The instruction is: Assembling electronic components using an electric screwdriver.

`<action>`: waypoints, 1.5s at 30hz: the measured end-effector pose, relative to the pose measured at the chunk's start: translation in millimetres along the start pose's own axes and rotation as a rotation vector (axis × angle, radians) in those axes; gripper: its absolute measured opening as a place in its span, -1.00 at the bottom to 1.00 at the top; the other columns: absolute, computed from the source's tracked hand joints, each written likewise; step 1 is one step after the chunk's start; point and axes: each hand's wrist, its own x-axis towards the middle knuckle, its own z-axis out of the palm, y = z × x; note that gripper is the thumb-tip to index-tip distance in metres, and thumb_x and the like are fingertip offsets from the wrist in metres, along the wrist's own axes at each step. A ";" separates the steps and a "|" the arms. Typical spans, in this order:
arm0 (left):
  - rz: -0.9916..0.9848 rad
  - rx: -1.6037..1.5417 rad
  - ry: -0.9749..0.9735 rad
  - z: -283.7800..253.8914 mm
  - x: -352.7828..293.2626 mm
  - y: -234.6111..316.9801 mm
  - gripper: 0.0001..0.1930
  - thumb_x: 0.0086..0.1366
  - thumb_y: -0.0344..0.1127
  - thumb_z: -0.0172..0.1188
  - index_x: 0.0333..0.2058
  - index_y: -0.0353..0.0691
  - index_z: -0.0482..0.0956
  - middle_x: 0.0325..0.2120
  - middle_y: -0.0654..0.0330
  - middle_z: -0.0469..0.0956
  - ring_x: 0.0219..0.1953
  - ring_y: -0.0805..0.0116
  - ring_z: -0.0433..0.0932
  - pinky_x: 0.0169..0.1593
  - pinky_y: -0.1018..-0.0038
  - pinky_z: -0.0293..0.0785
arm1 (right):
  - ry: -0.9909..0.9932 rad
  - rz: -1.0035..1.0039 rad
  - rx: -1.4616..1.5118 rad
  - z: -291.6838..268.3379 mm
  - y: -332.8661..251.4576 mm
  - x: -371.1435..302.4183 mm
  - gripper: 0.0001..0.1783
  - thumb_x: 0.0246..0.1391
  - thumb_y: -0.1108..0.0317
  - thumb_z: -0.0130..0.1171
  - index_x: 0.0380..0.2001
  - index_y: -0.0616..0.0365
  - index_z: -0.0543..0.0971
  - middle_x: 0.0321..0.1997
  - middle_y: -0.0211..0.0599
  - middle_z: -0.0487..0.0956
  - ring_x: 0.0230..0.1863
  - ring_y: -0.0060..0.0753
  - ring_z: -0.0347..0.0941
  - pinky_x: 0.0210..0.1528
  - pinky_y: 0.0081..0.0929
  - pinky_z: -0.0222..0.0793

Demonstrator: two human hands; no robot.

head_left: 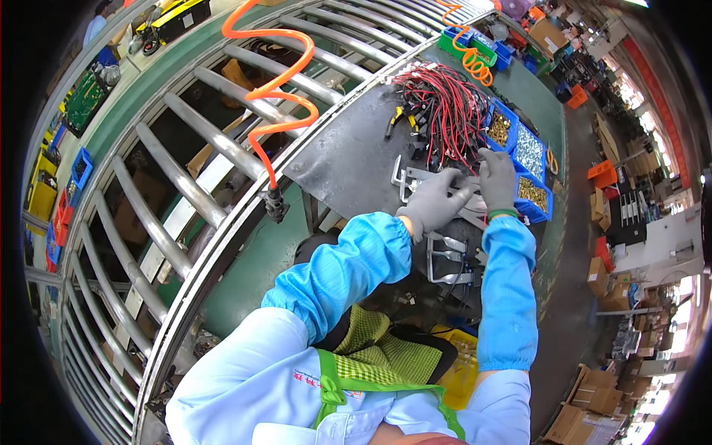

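Note:
My grey-gloved left hand (436,203) and grey-gloved right hand (497,182) come close together over the dark work surface. The left fingers are bent toward the right hand, whose fingers are curled. A flat silvery metal bracket (475,213) shows just beneath them. What lies between the fingertips is too small to name. Beside the left hand lies another metal bracket (401,178). Several more brackets (451,261) lie nearer to me. A heap of red and black wires (451,104) spreads beyond my hands, with yellow-and-black pliers (394,122) at its left.
Blue bins of brass-coloured screws (532,193), silvery small parts (529,150) and more brass-coloured pieces (500,129) stand at the right. A roller conveyor (215,133) runs along the left. An orange coiled air hose (276,93) hangs over it, ending in a dark fitting (275,205).

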 end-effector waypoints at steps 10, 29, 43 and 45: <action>-0.399 -1.505 -0.656 -28.8 -20.8 47.9 -0.33 0.33 0.24 0.02 0.21 -0.13 0.28 -0.09 0.10 0.54 -0.42 0.44 0.50 -0.40 0.64 0.47 | -0.034 -0.524 -0.022 -199.3 -91.4 1.4 -0.61 -0.03 0.52 0.19 -0.07 -0.01 0.60 -0.42 -0.22 0.45 -0.43 -0.11 0.45 -0.39 -0.25 0.37; -0.015 -1.396 -0.948 -79.4 -43.1 20.6 0.01 -0.02 0.73 -0.30 -0.45 -0.32 0.49 -0.74 0.23 0.38 -0.83 0.58 0.20 -0.74 0.64 0.06 | -0.999 0.466 0.442 -349.9 -100.3 -238.8 -0.46 -0.18 0.28 0.36 -0.06 0.23 0.56 -0.17 -0.12 0.61 -0.16 -0.23 0.58 -0.06 -0.39 0.47; -0.341 -0.177 -1.265 -32.7 -62.9 39.4 -0.55 0.33 0.05 0.15 -0.06 -0.22 0.42 -0.50 0.23 0.53 -0.56 0.51 0.46 -0.49 0.56 0.39 | -0.298 -0.046 0.054 -48.9 -49.9 -90.9 -0.61 0.03 0.21 0.16 -0.06 0.07 0.51 -0.11 -0.09 0.56 -0.09 0.00 0.51 -0.05 -0.16 0.43; -0.321 -0.198 -1.264 -26.2 -61.4 33.7 -0.56 0.34 0.03 0.15 -0.05 -0.23 0.42 -0.51 0.22 0.53 -0.54 0.50 0.48 -0.48 0.55 0.41 | -0.590 0.081 -0.165 -21.6 -60.0 -63.8 -0.57 0.01 0.27 0.16 0.00 0.03 0.50 -0.09 -0.06 0.56 -0.01 0.02 0.51 0.01 -0.09 0.43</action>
